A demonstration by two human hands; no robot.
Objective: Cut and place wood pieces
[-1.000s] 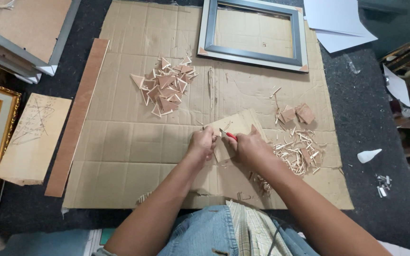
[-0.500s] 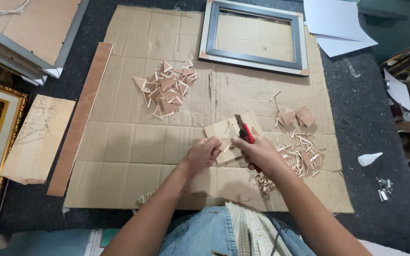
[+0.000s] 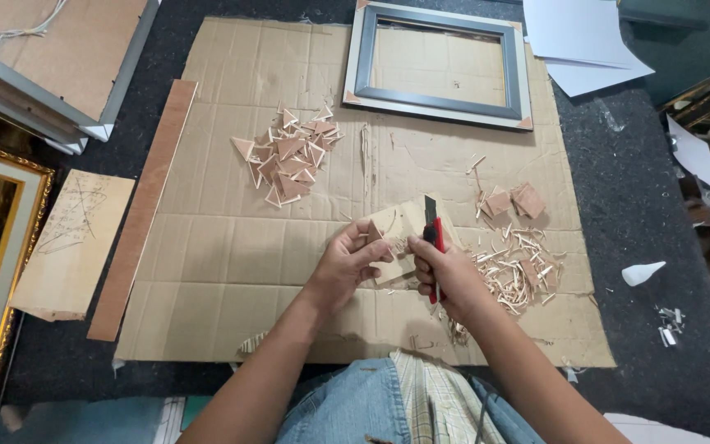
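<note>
Left hand (image 3: 347,261) is pinching the small tan cardboard piece (image 3: 400,234), fingers curled; right hand (image 3: 447,275), at its 3 o'clock, is gripping a red-handled utility knife (image 3: 433,238) tight.

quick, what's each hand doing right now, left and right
Left hand: closed on the small cardboard piece.
Right hand: closed on the red utility knife.

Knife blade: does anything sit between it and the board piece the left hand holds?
Nothing visible does. The right hand holds the red knife with its blade lying right over the board piece, which the left hand grips by its left edge. The left fingers sit beside the blade, not under it.
</note>
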